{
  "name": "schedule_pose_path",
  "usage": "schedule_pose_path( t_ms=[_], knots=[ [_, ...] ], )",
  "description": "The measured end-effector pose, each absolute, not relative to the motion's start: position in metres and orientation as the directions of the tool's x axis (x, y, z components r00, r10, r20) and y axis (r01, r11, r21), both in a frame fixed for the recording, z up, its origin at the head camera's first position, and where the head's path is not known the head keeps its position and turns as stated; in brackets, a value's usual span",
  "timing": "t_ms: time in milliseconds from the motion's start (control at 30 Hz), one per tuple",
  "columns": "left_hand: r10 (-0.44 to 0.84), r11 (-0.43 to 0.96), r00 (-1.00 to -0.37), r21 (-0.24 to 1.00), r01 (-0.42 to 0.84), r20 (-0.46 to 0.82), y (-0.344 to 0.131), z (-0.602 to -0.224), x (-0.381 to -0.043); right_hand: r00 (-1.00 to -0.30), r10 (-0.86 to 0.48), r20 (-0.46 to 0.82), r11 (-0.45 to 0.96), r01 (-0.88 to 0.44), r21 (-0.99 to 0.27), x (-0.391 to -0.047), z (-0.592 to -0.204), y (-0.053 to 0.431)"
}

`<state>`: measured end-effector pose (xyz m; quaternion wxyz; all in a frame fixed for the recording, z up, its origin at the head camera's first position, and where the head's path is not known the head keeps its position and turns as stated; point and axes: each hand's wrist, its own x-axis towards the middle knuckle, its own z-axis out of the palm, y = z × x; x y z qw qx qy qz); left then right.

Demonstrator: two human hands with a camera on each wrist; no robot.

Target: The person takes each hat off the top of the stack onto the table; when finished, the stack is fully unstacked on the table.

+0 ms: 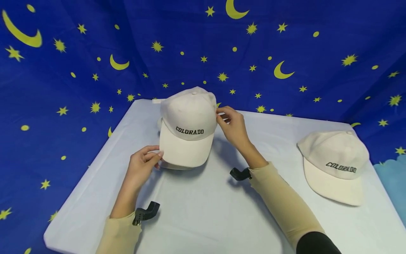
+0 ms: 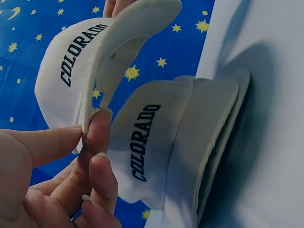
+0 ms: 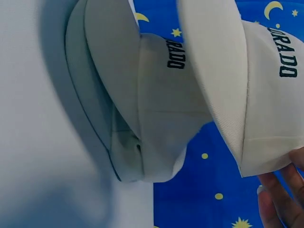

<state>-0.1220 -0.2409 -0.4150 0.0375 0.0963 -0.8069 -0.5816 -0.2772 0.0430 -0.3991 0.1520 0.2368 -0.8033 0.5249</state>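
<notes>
Both hands hold up a white baseball cap [image 1: 190, 113] with COLORADO across its front, brim toward me. My left hand [image 1: 144, 164] pinches the left side of the brim between thumb and fingers. On the other side, my right hand [image 1: 234, 127] grips the edge of the crown with its fingertips. Below the held cap, the left wrist view shows a stack of white caps [image 2: 147, 133] on the table, one brim over another. The held cap hides most of that stack in the head view.
Another white COLORADO cap [image 1: 336, 162] lies on the right of the white-covered table [image 1: 203, 215], brim toward the front. A blue cloth [image 1: 177, 31] with yellow moons and stars hangs behind the table and along its left side.
</notes>
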Motion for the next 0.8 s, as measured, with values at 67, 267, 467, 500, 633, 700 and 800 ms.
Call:
schedule_pose_path(
  t_ms=[67, 267, 467, 500, 633, 700, 800],
  knots=[
    [-0.187, 0.297, -0.981, 0.948, -0.109, -0.054, -0.239, -0.413, -0.122, -0.839, -0.211, 0.502, 0.334, -0.545, -0.769, -0.276, -0.396, 0.047],
    [-0.134, 0.273, -0.989, 0.957, -0.101, -0.066, -0.233, -0.408, -0.121, -0.838, -0.18, 0.514, 0.324, -0.544, -0.774, -0.274, -0.387, 0.059],
    [-0.039, 0.232, -0.994, 0.967, -0.107, -0.1, -0.224, -0.408, -0.124, -0.842, -0.155, 0.517, 0.34, -0.537, -0.772, -0.271, -0.384, 0.075],
    [-0.023, 0.233, -0.993, 0.966, -0.114, -0.112, -0.223, -0.408, -0.125, -0.843, -0.151, 0.517, 0.341, -0.535, -0.773, -0.27, -0.384, 0.078],
    [0.045, 0.246, -0.989, 0.961, -0.128, -0.143, -0.214, -0.41, -0.127, -0.844, -0.132, 0.52, 0.338, -0.532, -0.777, -0.268, -0.386, 0.089],
    [0.077, 0.249, -0.986, 0.961, -0.124, -0.147, -0.21, -0.411, -0.128, -0.845, -0.123, 0.521, 0.339, -0.529, -0.778, -0.266, -0.386, 0.094],
    [0.133, 0.24, -0.981, 0.965, -0.109, -0.143, -0.206, -0.413, -0.129, -0.847, -0.107, 0.52, 0.35, -0.522, -0.778, -0.262, -0.386, 0.102]
  ],
)
